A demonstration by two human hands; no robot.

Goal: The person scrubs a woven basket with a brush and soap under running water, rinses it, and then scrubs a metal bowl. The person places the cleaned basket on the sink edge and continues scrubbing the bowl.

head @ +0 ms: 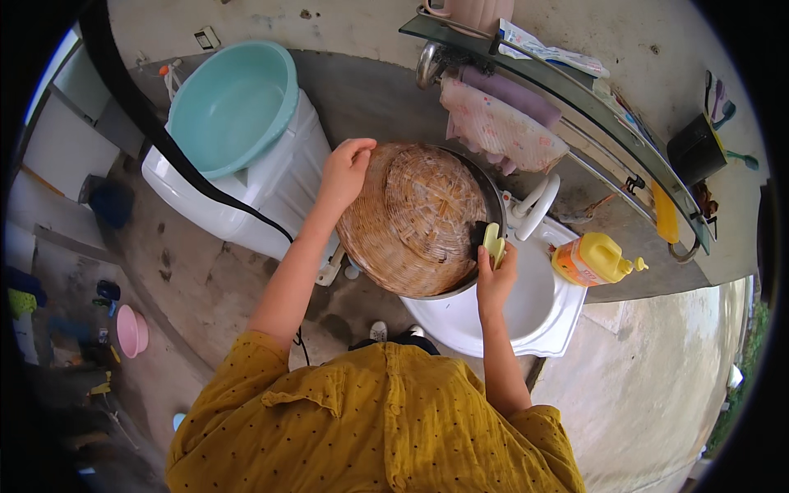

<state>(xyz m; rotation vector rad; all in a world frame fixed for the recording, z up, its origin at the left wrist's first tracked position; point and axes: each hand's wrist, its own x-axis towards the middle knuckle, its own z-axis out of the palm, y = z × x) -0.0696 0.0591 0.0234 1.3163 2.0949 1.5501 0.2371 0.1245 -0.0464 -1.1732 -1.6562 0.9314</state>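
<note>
A round woven basket [425,215], brown and wet-looking, lies tilted with its domed side up before me. A dark metal rim, apparently a basin's [498,197], shows along its right side. My left hand [346,172] grips the basket's upper left edge, fingers partly hidden. In my right hand [498,277] is a scrub brush [493,241] with a pale yellow-green handle. Its dark bristles press against the basket's right side. Beneath them stands a white sink [524,308], partly covered by the basket, with a white faucet [537,206] behind.
A yellow detergent bottle [588,259] stands on the sink's right edge. Above hangs a glass shelf [555,74] with towels [502,120] below. To the left, a teal basin [237,108] rests on a white washing machine [271,203]. A pink basin [132,331] sits far left.
</note>
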